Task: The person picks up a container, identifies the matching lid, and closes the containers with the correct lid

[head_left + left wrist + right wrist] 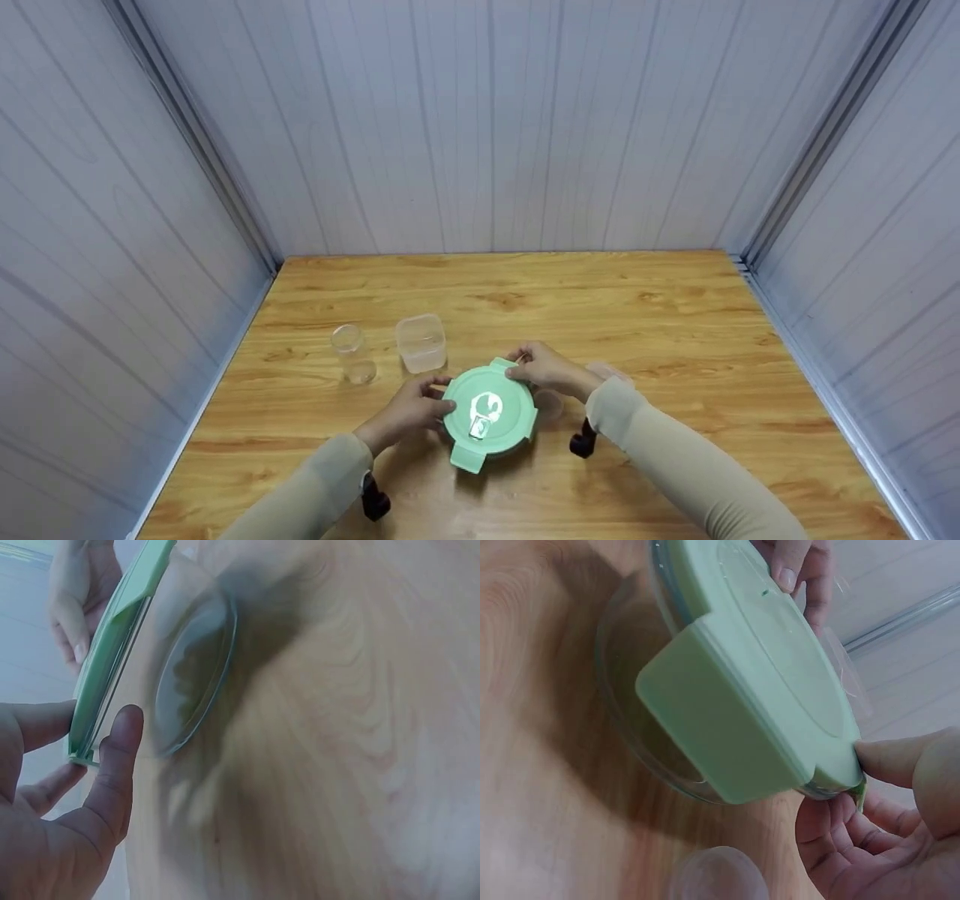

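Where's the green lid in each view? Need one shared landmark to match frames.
Head: green lid seen from above, below centre.
Left wrist: lid nearly edge-on, upper left, cut by the top edge.
Right wrist: lid tilted, upper middle to right, cut by the top edge.
Landmark: left grip at the lid's rim: left of the lid in head, lower left in left wrist, top edge in right wrist.

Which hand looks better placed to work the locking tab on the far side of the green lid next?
Probably the right hand: its thumb rests on the green lid beside the far locking tab, fingers curled close by. The left hand holds the lid's left edge, farther from that tab.
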Demonstrator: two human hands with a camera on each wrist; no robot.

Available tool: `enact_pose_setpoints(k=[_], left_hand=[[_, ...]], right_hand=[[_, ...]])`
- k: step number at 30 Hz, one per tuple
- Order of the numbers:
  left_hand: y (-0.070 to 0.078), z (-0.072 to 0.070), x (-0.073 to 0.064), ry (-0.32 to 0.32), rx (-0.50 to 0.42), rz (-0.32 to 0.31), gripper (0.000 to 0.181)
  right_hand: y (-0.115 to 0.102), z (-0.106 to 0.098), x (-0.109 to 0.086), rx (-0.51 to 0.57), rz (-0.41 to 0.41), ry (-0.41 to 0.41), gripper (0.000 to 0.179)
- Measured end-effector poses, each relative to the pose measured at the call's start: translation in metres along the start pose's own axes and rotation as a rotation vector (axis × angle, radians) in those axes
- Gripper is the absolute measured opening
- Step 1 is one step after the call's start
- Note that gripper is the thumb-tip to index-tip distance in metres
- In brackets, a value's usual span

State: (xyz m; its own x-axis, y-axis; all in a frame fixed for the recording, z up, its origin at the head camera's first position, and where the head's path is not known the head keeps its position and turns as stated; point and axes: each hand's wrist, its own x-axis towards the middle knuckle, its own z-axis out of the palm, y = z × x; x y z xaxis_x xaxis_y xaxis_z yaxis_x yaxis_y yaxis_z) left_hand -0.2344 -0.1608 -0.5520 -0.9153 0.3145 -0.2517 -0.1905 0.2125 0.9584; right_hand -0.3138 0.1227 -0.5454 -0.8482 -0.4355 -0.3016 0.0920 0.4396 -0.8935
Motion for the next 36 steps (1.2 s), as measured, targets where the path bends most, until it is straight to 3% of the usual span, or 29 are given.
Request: enact_pose_setpoints(k=[4,9,14,24,28,31,36], left_hand=[[0.002,-0.004,0.004,0.007,0.029,0.004,0.046],[0.001,-0.007,0.010,0.031,0.092,0.051,0.040],[0.002,-0.007,0.018,0.039,0.121,0.050,0.038],[0.006,-0.004,0.025,0.075,0.224,0.027,0.034],[0.007,-0.003,0.023,0.110,0.215,0.009,0.043],[0.008,0.000,0.017,0.130,0.188,-0.022,0.055],[0.009,-0.001,0.003,0.120,0.137,-0.047,0.069]], right_hand=[[0.005,0.003,-0.006,0.022,-0.018,0.029,0.024],[0.008,0.007,-0.013,0.041,0.028,0.079,0.020],[0.009,0.009,-0.021,0.041,0.075,0.130,0.020],[0.012,0.016,-0.035,0.111,0.120,0.130,0.020],[0.010,0.016,-0.035,0.080,0.123,0.126,0.026],[0.007,0.014,-0.033,0.027,0.095,0.127,0.041],[0.000,0.007,-0.028,-0.030,0.043,0.082,0.058]])
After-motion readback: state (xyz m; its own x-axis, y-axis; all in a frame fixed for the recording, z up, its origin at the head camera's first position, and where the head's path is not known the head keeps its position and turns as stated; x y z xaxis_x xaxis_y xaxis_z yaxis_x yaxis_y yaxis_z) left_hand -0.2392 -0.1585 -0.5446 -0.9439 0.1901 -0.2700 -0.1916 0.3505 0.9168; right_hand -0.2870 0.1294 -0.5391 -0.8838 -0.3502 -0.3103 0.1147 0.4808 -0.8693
